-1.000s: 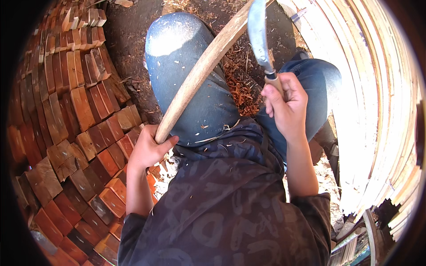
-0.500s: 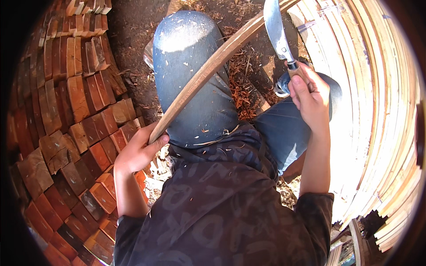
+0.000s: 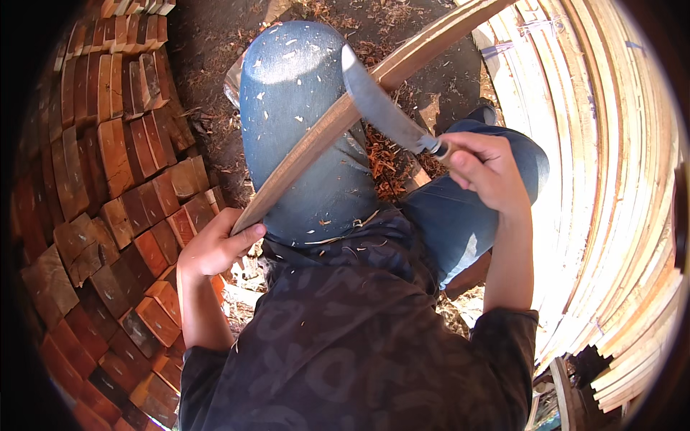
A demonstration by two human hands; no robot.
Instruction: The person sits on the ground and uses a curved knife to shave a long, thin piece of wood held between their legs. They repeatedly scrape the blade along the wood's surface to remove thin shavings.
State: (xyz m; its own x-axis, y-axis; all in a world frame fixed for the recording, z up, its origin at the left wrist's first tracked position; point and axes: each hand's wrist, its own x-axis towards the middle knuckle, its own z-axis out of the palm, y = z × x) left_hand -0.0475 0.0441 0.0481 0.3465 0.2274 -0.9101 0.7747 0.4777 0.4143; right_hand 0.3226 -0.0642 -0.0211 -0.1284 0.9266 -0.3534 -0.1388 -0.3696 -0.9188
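Observation:
My left hand (image 3: 219, 243) is closed round the near end of a long wooden strip (image 3: 305, 158). The strip slants across my raised knee and runs away to the upper right, past the top edge of the view. In my right hand (image 3: 485, 171) is a large knife (image 3: 384, 111) with a broad curved blade and a wooden handle. Its blade lies across the strip just beyond the knee, tip pointing to the upper left. Whether the edge bites into the wood cannot be made out.
Stacked reddish-brown wood blocks (image 3: 108, 280) rise along the left. Long pale strips (image 3: 582, 179) are piled on the right, tied with purple cord (image 3: 497, 49). Shavings (image 3: 388, 169) litter the dark ground between my legs, and small chips cling to my jeans (image 3: 287, 93).
My right hand has swung the knife down and to the left, from upright beside the strip to across it. The strip has shifted slightly, still in my left hand.

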